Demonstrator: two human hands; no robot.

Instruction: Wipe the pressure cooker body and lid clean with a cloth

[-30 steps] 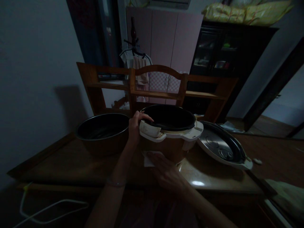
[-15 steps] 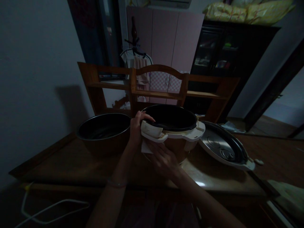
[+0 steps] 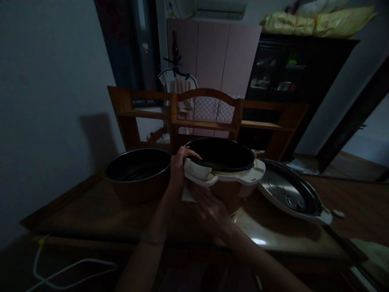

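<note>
A rice cooker body (image 3: 229, 190) with a cream-white rim and a dark, hollow inside stands at the middle of the table. My left hand (image 3: 179, 164) grips its left side, fingers hooked over the rim by the white handle (image 3: 198, 169). Below that handle, my right hand (image 3: 209, 209) presses a white cloth or tissue (image 3: 187, 194) against the cooker's front wall. Its fingers lie close together and partly hide the cloth. Left of the cooker is a dark inner pot (image 3: 138, 172). To the right lies the lid (image 3: 293, 194), its metal inner face turned up.
The wooden table (image 3: 91, 217) has a low shelf rack (image 3: 205, 123) along its back. A white wire hanger (image 3: 75, 263) hangs at the front left. Beyond are a clothes stand (image 3: 175, 50), pink cupboards (image 3: 211, 61) and a dark cabinet (image 3: 291, 81). A wall (image 3: 54, 81) borders the left side.
The whole view has shifted a little, so everything appears slightly lower and mostly further right. Both hands keep nearly the same places on the cooker.
</note>
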